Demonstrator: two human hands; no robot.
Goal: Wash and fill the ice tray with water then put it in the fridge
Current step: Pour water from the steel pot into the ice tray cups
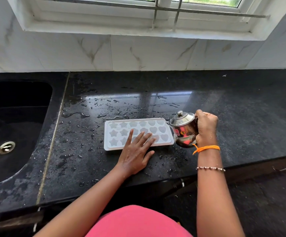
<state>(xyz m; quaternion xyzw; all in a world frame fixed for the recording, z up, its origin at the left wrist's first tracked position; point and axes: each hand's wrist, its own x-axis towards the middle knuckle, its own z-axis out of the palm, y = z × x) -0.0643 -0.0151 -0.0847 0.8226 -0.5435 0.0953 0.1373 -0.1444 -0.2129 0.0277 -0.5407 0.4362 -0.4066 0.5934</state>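
On the wet black countertop [241, 100], right of the sink [17, 117], we press our flat left hand [136, 151] on the white plastic ice tray [114, 134]; 3 rows of molds. Light, flexible, slippery; we'd lift it level by both short ends. Our right hand [206, 129] grips a lidded steel pot [184, 129] touching its right end.

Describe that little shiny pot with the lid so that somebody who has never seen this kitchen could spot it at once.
Start at the black stone counter under the window, right of the dark sink. On it lies a white ice tray with star and heart moulds; the steel pot is at its right end, gripped by the right hand. It is the only metal vessel there, with a knobbed lid and a red sticker.
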